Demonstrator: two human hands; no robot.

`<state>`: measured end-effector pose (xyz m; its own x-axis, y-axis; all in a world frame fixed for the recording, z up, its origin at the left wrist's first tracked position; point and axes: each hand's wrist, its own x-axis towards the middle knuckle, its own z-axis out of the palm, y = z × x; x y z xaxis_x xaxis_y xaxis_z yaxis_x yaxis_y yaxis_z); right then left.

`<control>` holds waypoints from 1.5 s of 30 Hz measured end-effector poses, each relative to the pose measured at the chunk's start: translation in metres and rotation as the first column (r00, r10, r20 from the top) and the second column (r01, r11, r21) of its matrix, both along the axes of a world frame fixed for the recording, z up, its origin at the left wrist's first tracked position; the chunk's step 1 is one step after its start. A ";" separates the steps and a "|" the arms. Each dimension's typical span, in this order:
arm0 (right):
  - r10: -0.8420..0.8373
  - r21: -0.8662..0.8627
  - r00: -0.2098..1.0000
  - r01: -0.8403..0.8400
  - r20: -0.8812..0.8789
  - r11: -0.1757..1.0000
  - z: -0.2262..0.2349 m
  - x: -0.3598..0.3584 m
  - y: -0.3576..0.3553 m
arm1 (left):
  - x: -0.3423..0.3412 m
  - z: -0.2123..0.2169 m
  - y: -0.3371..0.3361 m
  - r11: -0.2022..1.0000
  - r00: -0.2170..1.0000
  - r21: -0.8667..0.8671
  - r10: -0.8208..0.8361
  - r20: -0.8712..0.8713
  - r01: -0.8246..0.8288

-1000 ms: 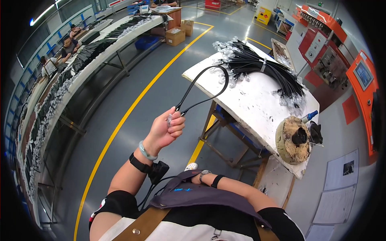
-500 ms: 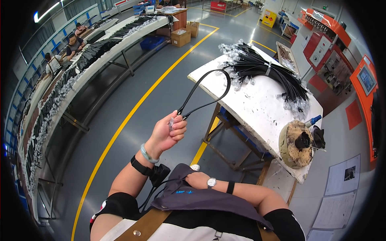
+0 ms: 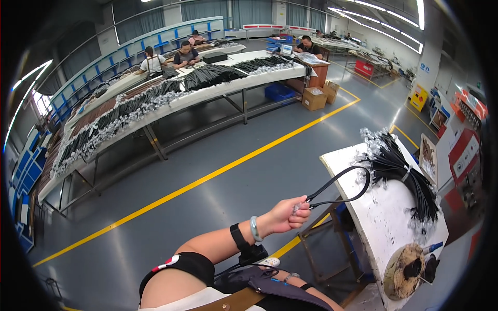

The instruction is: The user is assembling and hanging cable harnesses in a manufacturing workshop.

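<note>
My left hand (image 3: 289, 214) is closed around the ends of a black looped strap (image 3: 367, 182), which looks like a bag handle. Clear crumpled plastic shows between the fingers. The loop stands out to the right and overlaps the edge of the white worktable (image 3: 346, 168) in the view. My right hand (image 3: 280, 275) lies low against my dark apron (image 3: 259, 279); its fingers are tucked out of sight in the cloth. On the worktable rests a tied bundle of similar black straps (image 3: 410, 179), their ends wrapped in clear plastic.
A round, crusted pot (image 3: 397, 282) and a blue-handled tool (image 3: 433, 247) are at the worktable's near end. Across the floor runs a long bench (image 3: 129, 124) covered with straps, with several people seated beyond. Cardboard boxes (image 3: 314, 98) stand by its far end. Red machinery (image 3: 463, 153) is at right.
My view has swung left and up, so the worktable now sits farther right and more of the long bench shows. My left hand still holds the strap; my right hand stays at the apron.
</note>
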<state>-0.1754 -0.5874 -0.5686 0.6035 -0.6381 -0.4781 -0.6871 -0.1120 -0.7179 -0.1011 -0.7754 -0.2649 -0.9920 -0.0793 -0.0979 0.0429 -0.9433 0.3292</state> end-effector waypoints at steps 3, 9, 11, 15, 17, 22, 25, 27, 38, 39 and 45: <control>0.004 -0.023 1.000 -0.005 -0.021 1.000 0.012 0.007 -0.017 | 0.014 0.003 0.001 0.994 0.989 -0.036 0.109 0.103 -0.105; -0.046 -0.063 0.997 0.043 -0.059 0.997 0.019 0.008 -0.016 | 0.025 -0.004 -0.004 0.989 0.984 -0.016 0.146 0.107 -0.145; -0.068 -0.075 0.996 0.063 -0.066 0.995 0.019 0.008 -0.009 | 0.027 -0.005 -0.003 0.990 0.985 -0.026 0.142 0.103 -0.140; -0.116 -0.098 0.991 0.109 -0.073 0.989 0.024 0.003 -0.005 | 0.029 -0.005 -0.001 0.987 0.979 -0.050 0.156 0.128 -0.151; -0.142 -0.108 0.987 0.134 -0.078 0.985 0.026 -0.001 -0.002 | 0.028 -0.006 0.001 0.989 0.982 -0.043 0.145 0.122 -0.141; -0.211 -0.129 0.973 0.199 -0.091 0.972 0.028 0.000 0.009 | 0.023 -0.006 0.005 0.992 0.984 -0.029 0.126 0.124 -0.123; -0.245 -0.148 0.964 0.230 -0.099 0.962 0.033 0.001 0.011 | 0.020 -0.005 0.006 0.995 0.990 -0.043 0.097 0.103 -0.093; -0.265 -0.160 0.959 0.247 -0.103 0.956 0.034 0.000 0.013 | 0.019 -0.005 0.006 0.993 0.986 -0.042 0.114 0.123 -0.110; -0.418 -0.106 0.902 0.408 -0.107 0.907 0.050 -0.001 0.026 | 0.018 -0.001 0.006 0.995 0.987 -0.021 0.101 0.123 -0.099; -0.442 -0.085 0.890 0.434 -0.113 0.897 0.052 0.001 0.027 | 0.021 0.003 0.007 0.995 0.990 -0.040 0.097 0.104 -0.093; -0.539 -0.044 0.831 0.538 -0.139 0.842 0.067 0.014 0.011 | 0.020 0.014 0.011 0.998 0.998 -0.035 0.055 0.037 -0.053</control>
